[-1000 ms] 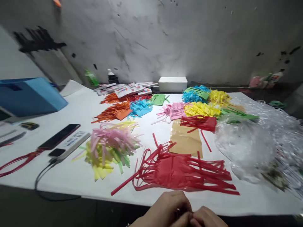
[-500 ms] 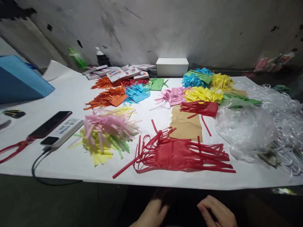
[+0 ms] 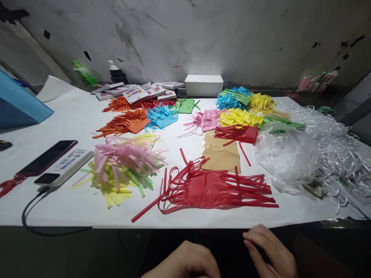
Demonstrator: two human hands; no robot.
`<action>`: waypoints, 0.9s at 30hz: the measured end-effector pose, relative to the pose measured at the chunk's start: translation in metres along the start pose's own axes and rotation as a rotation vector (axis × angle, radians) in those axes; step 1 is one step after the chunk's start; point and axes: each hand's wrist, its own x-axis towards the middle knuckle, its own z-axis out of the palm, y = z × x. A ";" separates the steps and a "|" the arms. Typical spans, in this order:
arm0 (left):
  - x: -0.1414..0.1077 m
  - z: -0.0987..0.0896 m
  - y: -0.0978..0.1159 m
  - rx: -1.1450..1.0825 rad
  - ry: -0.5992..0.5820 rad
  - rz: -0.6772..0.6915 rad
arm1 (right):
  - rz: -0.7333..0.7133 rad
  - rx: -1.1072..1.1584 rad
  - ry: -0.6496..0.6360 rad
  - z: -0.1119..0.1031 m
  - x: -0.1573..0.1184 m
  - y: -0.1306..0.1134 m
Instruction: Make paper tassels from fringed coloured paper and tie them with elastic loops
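Note:
My left hand [image 3: 193, 259] is below the table's front edge, its fingers curled in, and nothing shows in it. To its right, my right hand [image 3: 271, 253] is also below the edge, with fingers bent together, the thumb near their tips and nothing visible between them. Both hands are apart from the table and each other. Nearest them on the white tabletop [image 3: 116, 218] lies a red fringed paper piece [image 3: 204, 189]. Behind it is a brown paper sheet [image 3: 222, 152]. Pink fringed paper [image 3: 124, 154] lies over yellow fringed paper [image 3: 111, 189] at the left.
A phone [image 3: 48, 156] and a white corded device [image 3: 66, 166] lie left. Clear plastic [image 3: 286, 158] and white strings [image 3: 342, 158] cover the right side. At the back are flat boxes [image 3: 135, 94], a white box [image 3: 203, 85], orange fringes [image 3: 124, 123] and yellow fringes [image 3: 242, 117].
The view has shifted, so most table items appear farther left. My left hand has come up and right, showing its curled knuckles. My right hand is slightly higher. The papers lie as before.

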 end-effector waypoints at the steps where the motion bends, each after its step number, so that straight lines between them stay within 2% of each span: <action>1: 0.005 -0.009 0.009 0.076 0.094 0.066 | -0.059 -0.061 -0.014 0.004 0.013 0.002; 3: 0.021 -0.026 0.014 0.343 0.319 0.102 | -0.167 -0.221 -0.077 0.020 0.039 0.009; 4: 0.029 -0.034 0.011 0.485 0.380 0.087 | -0.214 -0.295 -0.108 0.029 0.051 0.013; 7: 0.045 -0.055 -0.009 0.753 0.365 0.033 | -0.334 -0.345 -0.105 0.049 0.075 0.023; 9: 0.043 -0.062 -0.021 0.820 0.332 0.023 | -0.339 -0.305 -0.096 0.048 0.077 0.026; 11: 0.035 -0.061 -0.027 0.854 0.349 0.044 | -0.330 -0.290 -0.123 0.041 0.071 0.026; 14: 0.023 -0.051 -0.026 0.860 0.376 0.111 | -0.427 -0.280 -0.163 0.030 0.059 0.025; 16: 0.020 -0.046 -0.023 0.860 0.381 0.103 | -0.446 -0.230 -0.162 0.029 0.055 0.025; 18: 0.023 -0.046 -0.020 0.859 0.375 0.014 | -0.349 -0.181 -0.132 0.033 0.054 0.026; 23: 0.046 -0.058 -0.017 0.897 0.388 -0.433 | -0.023 -0.295 0.014 0.050 0.058 0.034; 27: 0.062 -0.064 -0.017 0.929 0.456 -0.554 | 0.045 -0.487 0.063 0.060 0.067 0.036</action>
